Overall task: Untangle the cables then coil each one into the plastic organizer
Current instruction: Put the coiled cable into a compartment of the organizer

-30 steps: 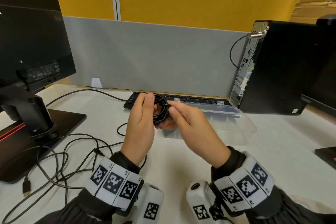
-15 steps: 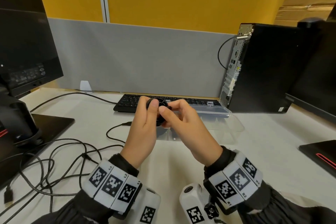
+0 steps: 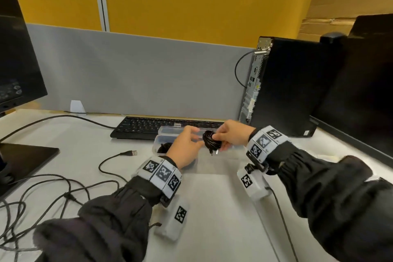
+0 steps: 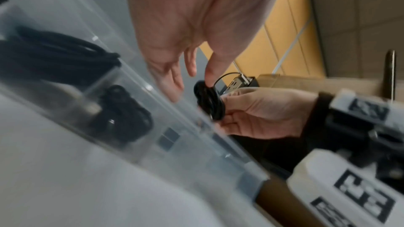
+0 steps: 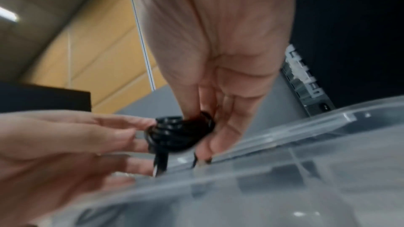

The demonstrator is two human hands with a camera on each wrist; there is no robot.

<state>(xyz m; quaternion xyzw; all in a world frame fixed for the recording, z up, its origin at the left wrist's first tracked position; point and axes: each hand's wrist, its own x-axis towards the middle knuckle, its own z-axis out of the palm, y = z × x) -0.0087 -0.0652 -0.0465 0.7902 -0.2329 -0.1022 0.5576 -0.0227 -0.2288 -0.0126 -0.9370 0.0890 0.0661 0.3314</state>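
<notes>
While right hand [image 3: 232,134] pinches the coiled cable [image 3: 210,141] above the organizer [image 3: 168,132], left hand [image 3: 186,148] hovers slack-fingered; lowering into a vacant compartment appears next.

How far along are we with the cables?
Done: at least one black coil already sits in the clear organizer. In hand: the right hand holds a finished coil over the organizer, the left hand open beside it. Left: a loose tangle still on the desk, one USB end free.
</notes>
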